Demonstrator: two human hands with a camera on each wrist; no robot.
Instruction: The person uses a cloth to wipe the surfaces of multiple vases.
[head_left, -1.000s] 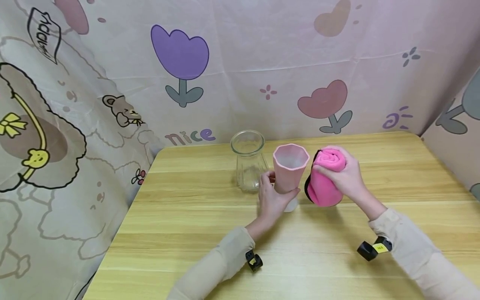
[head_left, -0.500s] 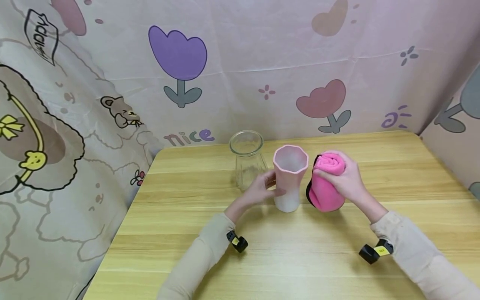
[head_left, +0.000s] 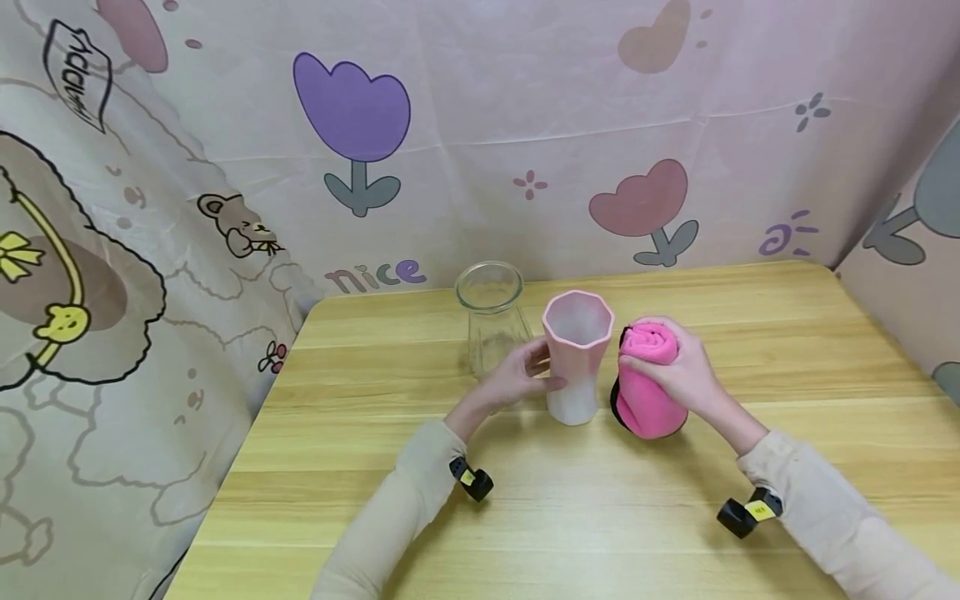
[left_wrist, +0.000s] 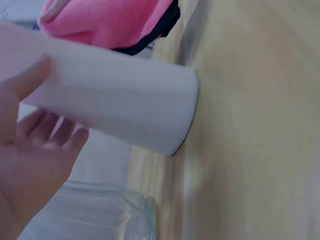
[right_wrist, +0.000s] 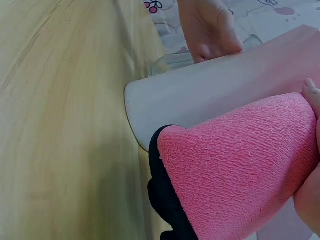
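Note:
A vase (head_left: 576, 367), pink at the faceted rim and fading to white below, stands upright on the table. My left hand (head_left: 516, 375) holds it loosely from the left, with the thumb on its near side and fingers partly hidden behind it; the left wrist view shows the thumb over the white wall (left_wrist: 130, 95). To the right of the vase, my right hand (head_left: 678, 367) grips a rolled pink towel (head_left: 651, 404) with black edging (right_wrist: 170, 185). The towel is upright, slightly tilted, and whether its lower end touches the table I cannot tell.
A clear glass vase (head_left: 491, 329) stands just behind and left of my left hand, close to the pink one. All rest on a wooden table (head_left: 337, 492). A printed cloth backdrop (head_left: 487, 100) hangs behind the table and along its sides.
My left hand has shifted left and loosened around the pink vase, which has gone from slightly tilted to upright. My right hand has lowered the pink towel a little.

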